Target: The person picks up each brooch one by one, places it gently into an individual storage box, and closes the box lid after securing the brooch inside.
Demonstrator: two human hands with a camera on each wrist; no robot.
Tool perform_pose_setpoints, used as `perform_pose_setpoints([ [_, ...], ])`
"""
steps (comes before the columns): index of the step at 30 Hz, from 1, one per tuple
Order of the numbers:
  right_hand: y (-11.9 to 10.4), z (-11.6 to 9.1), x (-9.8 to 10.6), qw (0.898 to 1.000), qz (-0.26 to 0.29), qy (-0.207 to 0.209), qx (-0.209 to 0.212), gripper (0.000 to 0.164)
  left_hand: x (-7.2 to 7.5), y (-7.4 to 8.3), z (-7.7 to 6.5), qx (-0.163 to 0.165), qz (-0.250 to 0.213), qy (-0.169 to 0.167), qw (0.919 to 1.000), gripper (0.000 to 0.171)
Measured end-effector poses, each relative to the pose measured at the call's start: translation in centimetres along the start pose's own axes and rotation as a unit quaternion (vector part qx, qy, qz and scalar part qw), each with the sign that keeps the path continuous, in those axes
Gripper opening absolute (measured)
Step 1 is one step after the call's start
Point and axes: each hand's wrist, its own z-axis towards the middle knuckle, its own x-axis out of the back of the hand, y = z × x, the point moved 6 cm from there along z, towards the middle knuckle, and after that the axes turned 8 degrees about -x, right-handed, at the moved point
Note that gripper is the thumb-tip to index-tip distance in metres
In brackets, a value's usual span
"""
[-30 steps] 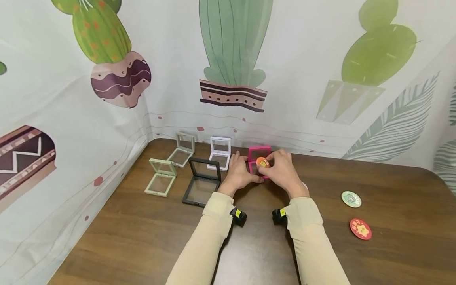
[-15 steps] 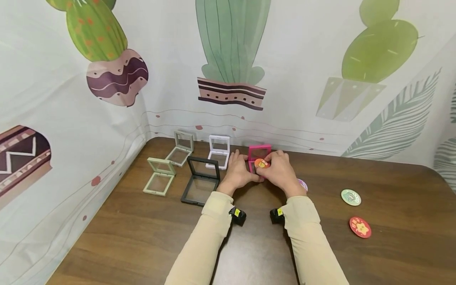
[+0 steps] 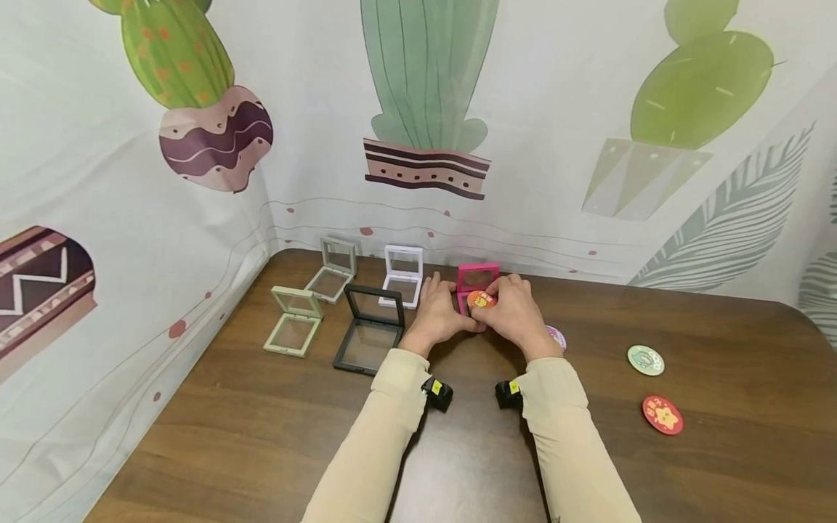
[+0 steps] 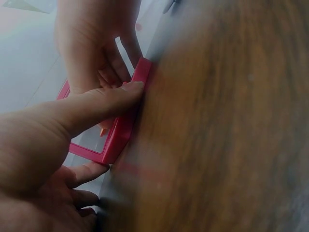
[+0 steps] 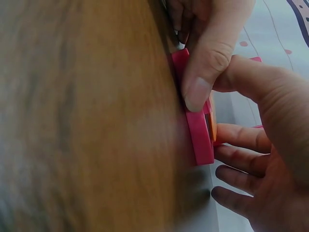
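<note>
My left hand (image 3: 437, 312) grips the pink hinged display frame (image 3: 478, 277), which stands open near the wall. In the left wrist view its thumb lies on the frame's front edge (image 4: 118, 137), with a finger at the side corner. My right hand (image 3: 518, 312) pinches a round orange badge (image 3: 480, 298) with a yellow picture, low over the frame's lower half. Only a thin orange edge (image 5: 211, 126) of the badge shows in the right wrist view. Behind my right wrist a purple-and-white round badge (image 3: 556, 337) is partly hidden.
Left of my hands stand several open frames: white (image 3: 402, 276), black (image 3: 369, 330), light green (image 3: 293, 319) and grey-green (image 3: 331, 270). On the right lie a green round badge (image 3: 645, 360) and a red star badge (image 3: 662, 415). A printed cloth wall (image 3: 543, 196) borders the wooden table (image 3: 471, 457).
The orange badge has lowered slightly and tipped flatter toward the pink frame. My right hand has shifted a little left, showing more of the purple badge. The left hand keeps its hold.
</note>
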Motion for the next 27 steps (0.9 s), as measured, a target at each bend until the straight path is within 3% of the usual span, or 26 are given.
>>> perform_pose_setpoints([
  [19, 0.1, 0.0, 0.0, 1.000, 0.012, -0.013, 0.002, 0.039, -0.4, -0.2, 0.2, 0.006, -0.002, 0.000, 1.0000, 0.091],
  [23, 0.3, 0.0, 0.2, 0.999, 0.029, -0.016, 0.002, 0.045, -0.3, -0.1, 0.1, 0.002, 0.000, -0.003, 1.0000, 0.089],
  [27, 1.1, 0.2, 0.5, 0.996, 0.081, -0.026, -0.020, 0.058, -0.3, -0.1, 0.1, 0.006, 0.004, -0.008, 0.9999, 0.090],
])
